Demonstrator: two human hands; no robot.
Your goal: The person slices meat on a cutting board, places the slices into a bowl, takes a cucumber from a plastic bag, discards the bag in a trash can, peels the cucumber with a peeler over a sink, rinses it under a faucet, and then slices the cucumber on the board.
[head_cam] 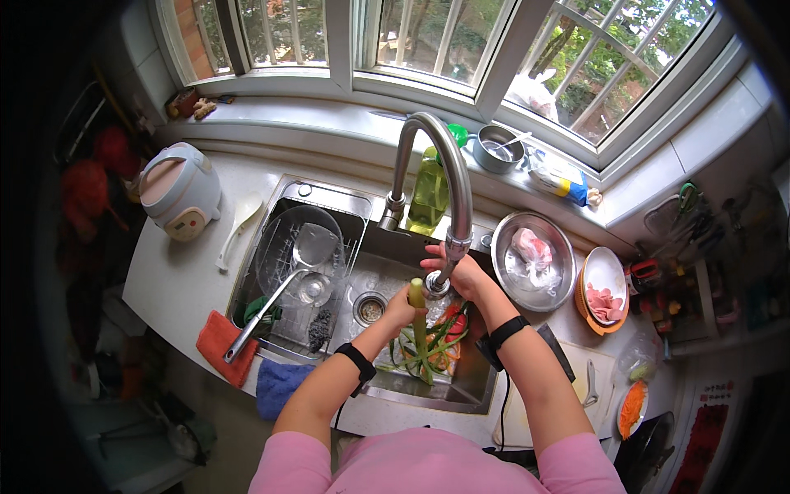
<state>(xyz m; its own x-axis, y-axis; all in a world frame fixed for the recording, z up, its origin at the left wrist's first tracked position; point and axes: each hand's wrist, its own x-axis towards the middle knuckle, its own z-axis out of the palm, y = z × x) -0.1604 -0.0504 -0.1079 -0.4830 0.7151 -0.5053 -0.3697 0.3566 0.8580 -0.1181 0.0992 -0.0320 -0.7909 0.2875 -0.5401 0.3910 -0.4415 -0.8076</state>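
Observation:
My left hand point(402, 310) is closed around a long pale green vegetable stalk point(419, 327), which slants down into the right basin of the steel sink point(395, 395). My right hand point(460, 272) is behind the neck of the gooseneck faucet point(460, 185), its fingers apart near the spout; the faucet partly hides it, and I see nothing held in it. Under the hands, green peelings point(453, 330) and some red and orange pieces lie in the basin, right of the drain strainer point(370, 309).
The left basin holds a clear bowl point(265, 247), a spatula point(271, 309) and a rack. To the right are a steel bowl with a bagged item point(532, 250), a bowl of sliced pink meat point(603, 304), a cutting board point(518, 414), a cleaver point(555, 352) and shredded carrot point(632, 407).

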